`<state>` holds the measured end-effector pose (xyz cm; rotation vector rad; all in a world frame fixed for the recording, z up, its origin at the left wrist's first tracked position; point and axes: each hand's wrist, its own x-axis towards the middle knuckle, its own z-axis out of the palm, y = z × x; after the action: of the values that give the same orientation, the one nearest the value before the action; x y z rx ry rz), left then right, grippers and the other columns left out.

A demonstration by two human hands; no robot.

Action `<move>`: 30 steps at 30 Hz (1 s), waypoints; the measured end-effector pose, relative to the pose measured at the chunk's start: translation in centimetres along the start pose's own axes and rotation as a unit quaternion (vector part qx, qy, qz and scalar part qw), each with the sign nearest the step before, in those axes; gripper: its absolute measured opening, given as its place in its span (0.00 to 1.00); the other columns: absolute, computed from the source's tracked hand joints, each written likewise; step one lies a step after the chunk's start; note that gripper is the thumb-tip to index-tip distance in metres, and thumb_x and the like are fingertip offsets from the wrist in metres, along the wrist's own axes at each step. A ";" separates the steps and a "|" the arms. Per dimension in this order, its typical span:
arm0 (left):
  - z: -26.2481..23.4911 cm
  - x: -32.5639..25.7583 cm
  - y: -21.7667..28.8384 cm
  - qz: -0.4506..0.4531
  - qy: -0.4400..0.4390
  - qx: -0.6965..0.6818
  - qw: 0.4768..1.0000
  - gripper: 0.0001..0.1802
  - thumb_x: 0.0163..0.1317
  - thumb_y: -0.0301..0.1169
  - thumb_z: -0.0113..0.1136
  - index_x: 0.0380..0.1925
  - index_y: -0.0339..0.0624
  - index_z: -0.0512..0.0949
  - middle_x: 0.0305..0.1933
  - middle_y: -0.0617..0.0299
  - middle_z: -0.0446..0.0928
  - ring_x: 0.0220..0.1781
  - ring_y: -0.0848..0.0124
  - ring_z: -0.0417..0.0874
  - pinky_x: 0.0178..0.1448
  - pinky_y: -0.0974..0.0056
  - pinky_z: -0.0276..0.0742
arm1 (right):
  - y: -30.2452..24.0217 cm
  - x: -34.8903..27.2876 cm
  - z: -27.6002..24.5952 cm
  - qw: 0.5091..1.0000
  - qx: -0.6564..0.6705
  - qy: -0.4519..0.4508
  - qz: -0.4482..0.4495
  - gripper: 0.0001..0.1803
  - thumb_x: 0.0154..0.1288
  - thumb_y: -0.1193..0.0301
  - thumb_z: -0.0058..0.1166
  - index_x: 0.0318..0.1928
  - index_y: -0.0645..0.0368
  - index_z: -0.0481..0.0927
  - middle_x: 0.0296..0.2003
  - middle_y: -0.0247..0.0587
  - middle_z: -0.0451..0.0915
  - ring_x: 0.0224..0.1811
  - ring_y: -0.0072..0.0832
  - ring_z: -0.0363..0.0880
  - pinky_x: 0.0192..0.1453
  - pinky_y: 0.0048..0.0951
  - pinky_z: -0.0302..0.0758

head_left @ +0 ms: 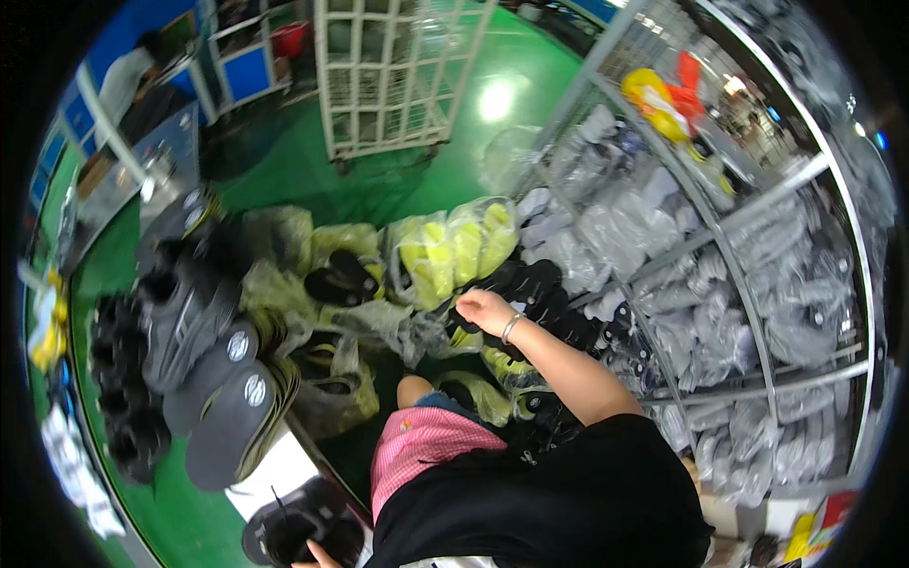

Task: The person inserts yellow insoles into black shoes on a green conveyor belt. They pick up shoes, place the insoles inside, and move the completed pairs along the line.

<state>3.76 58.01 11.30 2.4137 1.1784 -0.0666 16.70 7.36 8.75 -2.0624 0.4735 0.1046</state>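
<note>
My right hand [485, 310], with a bracelet at the wrist, reaches forward onto a heap of black shoe soles [540, 289]. Its fingers curl over one black sole [462, 322] at the heap's near edge. Just beyond lie clear bags of yellow soles [445, 248]. Only a small part of my left hand [317, 557] shows at the bottom edge, against a stack of black soles [294, 530]; its grip is hidden. My knee in pink shorts [421, 445] sits between the two hands.
Stacks of grey and black soles [204, 331] fill the left side. A metal wire rack [739, 256] on the right holds several bags of grey soles. A white wire cage [393, 76] stands on the green floor [492, 85]. Another person [128, 80] is far back left.
</note>
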 end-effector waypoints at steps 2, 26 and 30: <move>0.0 0.4 3.6 0.068 0.005 -0.011 0.998 0.36 0.55 0.49 0.55 0.58 0.42 0.57 0.49 0.49 0.71 0.48 0.65 0.73 0.52 0.60 0.68 | -2.0 0.7 -4.7 0.994 -0.046 0.085 -0.045 0.14 0.57 0.64 0.51 0.39 0.61 0.76 0.31 0.45 0.79 0.33 0.33 0.78 0.39 0.29 0.73; 10.7 -5.1 48.7 0.418 -0.423 0.005 0.804 0.21 0.59 0.37 0.52 0.48 0.36 0.69 0.36 0.57 0.76 0.37 0.74 0.75 0.41 0.69 0.71 | 6.6 5.5 -58.1 0.608 -0.452 0.586 0.288 0.17 0.53 0.57 0.51 0.44 0.43 0.76 0.46 0.31 0.72 0.51 0.37 0.67 0.48 0.42 0.69; 11.3 -5.8 50.6 0.408 -0.457 0.038 0.789 0.18 0.60 0.35 0.52 0.47 0.35 0.71 0.34 0.58 0.76 0.35 0.75 0.75 0.39 0.71 0.71 | 6.1 6.1 -60.6 0.659 -0.394 0.523 0.370 0.14 0.56 0.59 0.47 0.40 0.47 0.78 0.40 0.36 0.77 0.49 0.35 0.69 0.49 0.41 0.69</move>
<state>40.18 22.10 21.42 2.2346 -0.3200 -0.8910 12.88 -48.43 33.55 -2.4118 2.3388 -0.5416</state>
